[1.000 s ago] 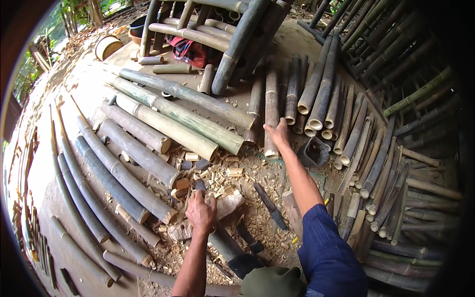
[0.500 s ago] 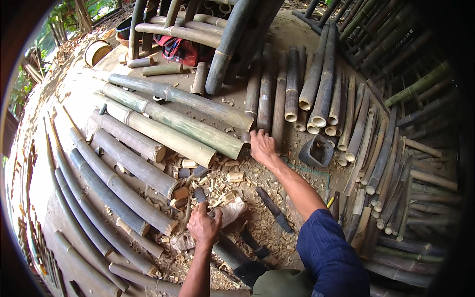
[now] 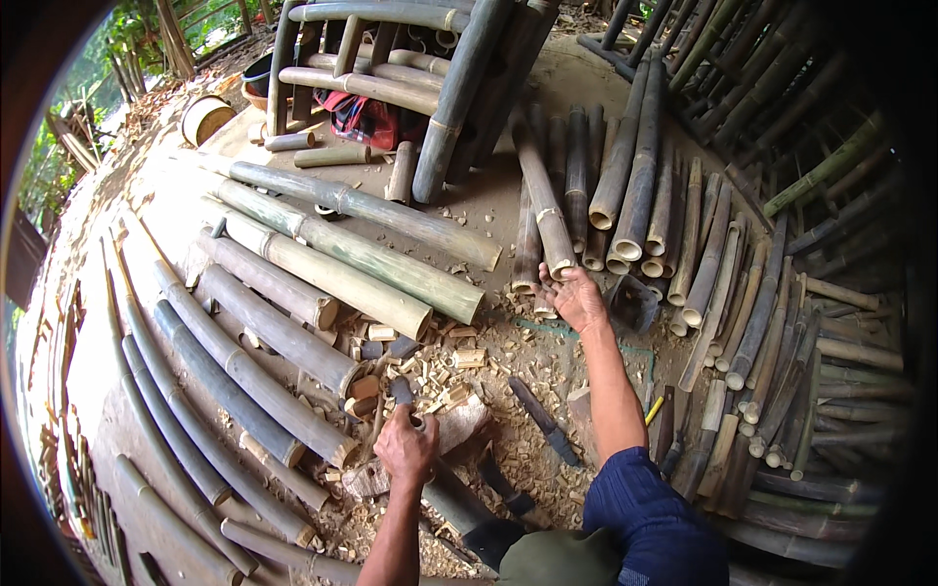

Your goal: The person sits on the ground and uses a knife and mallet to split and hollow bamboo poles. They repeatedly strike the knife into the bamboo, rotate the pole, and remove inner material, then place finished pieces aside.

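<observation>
Right hand [image 3: 575,298] spread on tan cut bamboo pole [image 3: 543,200]; left hand [image 3: 405,447] fisted around dark-bladed chopping knife [image 3: 402,393] amid pale wood chips [image 3: 508,352]

Bamboo poles [image 3: 293,337] fan across ground at left; shorter culms [image 3: 645,186] stacked right. Chopping block [image 3: 459,425] at centre w/ offcuts [image 3: 459,356] behind; knife [image 3: 542,420] just right of block.

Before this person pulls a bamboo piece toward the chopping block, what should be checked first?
1. Right hand reaches the short bamboo pieces: ok, it is at their cut ends.
2. Right grip closed on one: cannot tell.
3. Left hand holds the tool handle: ok.
4. Wooden block free: not ok, chips lie around it.
5. Loose knife out of the arm's way: not ok, it lies beside the right forearm.
</observation>
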`<control>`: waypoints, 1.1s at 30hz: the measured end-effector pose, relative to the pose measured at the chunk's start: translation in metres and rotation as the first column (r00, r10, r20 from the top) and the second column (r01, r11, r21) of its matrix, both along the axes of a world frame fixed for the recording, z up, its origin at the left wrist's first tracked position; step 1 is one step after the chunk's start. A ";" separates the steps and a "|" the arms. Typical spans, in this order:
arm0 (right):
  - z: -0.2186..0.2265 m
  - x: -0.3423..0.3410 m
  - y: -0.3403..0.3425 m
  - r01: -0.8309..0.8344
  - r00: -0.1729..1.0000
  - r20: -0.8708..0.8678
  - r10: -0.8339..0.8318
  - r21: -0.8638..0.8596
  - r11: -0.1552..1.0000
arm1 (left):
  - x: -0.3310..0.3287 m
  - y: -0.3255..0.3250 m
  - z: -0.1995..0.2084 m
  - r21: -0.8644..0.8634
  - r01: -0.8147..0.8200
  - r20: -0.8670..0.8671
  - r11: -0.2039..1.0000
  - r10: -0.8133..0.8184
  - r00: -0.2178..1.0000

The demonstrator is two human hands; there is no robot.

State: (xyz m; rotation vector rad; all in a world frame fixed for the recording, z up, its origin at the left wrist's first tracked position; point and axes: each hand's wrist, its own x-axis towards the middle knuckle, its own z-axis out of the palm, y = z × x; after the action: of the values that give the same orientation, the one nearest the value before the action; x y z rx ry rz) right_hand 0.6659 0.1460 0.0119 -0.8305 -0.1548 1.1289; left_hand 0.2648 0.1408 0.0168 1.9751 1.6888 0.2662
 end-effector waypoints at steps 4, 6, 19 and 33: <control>0.014 0.009 0.009 0.020 0.994 0.110 0.006 -0.235 0.972 | 0.001 -0.001 0.001 -0.041 -0.009 -0.032 0.999 0.007 0.999; 0.004 0.000 0.024 0.065 0.916 0.383 0.122 -0.439 0.896 | 0.001 0.000 0.001 -0.044 -0.009 -0.035 0.999 0.007 0.999; -0.062 0.159 0.051 0.805 0.252 0.876 0.410 -0.425 0.413 | 0.017 -0.009 -0.008 0.024 0.092 0.014 0.995 -0.092 0.996; -0.025 0.107 0.060 0.236 0.955 0.269 -0.128 -0.419 0.877 | 0.006 -0.003 0.001 0.072 0.062 -0.037 0.996 -0.059 0.998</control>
State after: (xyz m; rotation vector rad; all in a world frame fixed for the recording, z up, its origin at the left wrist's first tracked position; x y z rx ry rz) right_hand 0.7733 0.2064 -0.0127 -1.3648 -0.0057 0.8929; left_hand 0.2707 0.1381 0.0180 2.0915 1.6590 0.2769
